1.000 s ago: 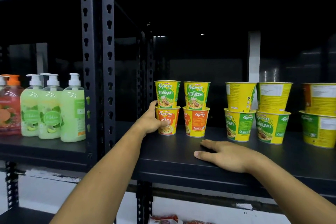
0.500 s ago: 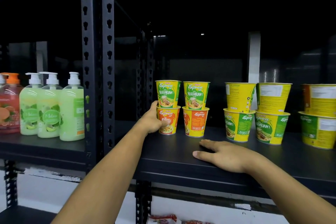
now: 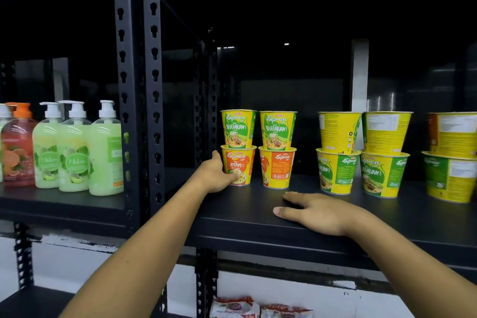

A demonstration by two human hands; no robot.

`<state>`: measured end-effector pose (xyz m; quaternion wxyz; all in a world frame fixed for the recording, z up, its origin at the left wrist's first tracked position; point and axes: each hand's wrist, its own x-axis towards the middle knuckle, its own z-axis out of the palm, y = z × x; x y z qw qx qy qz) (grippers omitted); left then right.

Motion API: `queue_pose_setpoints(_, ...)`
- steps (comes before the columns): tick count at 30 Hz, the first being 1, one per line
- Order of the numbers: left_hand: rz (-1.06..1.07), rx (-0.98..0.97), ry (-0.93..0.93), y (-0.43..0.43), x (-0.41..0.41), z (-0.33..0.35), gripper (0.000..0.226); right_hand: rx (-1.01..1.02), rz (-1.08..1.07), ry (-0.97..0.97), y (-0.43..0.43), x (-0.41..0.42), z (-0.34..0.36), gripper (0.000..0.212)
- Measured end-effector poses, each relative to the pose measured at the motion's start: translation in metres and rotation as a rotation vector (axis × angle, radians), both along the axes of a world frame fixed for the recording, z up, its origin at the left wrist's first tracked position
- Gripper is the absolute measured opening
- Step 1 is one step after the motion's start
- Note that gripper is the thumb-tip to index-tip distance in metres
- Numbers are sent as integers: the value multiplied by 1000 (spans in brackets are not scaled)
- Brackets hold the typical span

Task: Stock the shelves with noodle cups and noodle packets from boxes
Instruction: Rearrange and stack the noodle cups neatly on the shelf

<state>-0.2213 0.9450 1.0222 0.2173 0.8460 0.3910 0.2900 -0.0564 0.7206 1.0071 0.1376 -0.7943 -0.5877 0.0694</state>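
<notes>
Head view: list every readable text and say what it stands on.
"Express", "VEGETARIAN": two upper yellow-and-green paper noodle cups.
"Express", "AYAM": lower-left orange-and-yellow paper cup.
"Express": orange paper cup right of it.
"Melon": pale green plastic pump bottles.
"Express", "…ARIAN": lower yellow-and-green cups farther right.
Fine print everywhere: too small to read.

My right hand [image 3: 320,213] lies flat on bare shelf [image 3: 258,210] near the front edge. Just ahead of its fingers a gap opens between the second cup stack [image 3: 277,150] and the third cup stack [image 3: 338,152]. My left hand [image 3: 215,175] grips the orange cup [image 3: 240,162] under the leftmost stack. Left of it the shelf is open as far as the black post [image 3: 139,111], with soap bottles [image 3: 74,147] beyond it. There is tall free room above all the stacks.
</notes>
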Motion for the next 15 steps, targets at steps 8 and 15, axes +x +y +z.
queue_pose_setpoints(8, -159, 133, 296, -38, -14, -19, 65, 18, -32, 25, 7, 3, 1, 80)
queue_pose_setpoints(15, -203, 121, 366, -47, -15, -16, 57, 108, -136, 236, 40, 7, 17, 64)
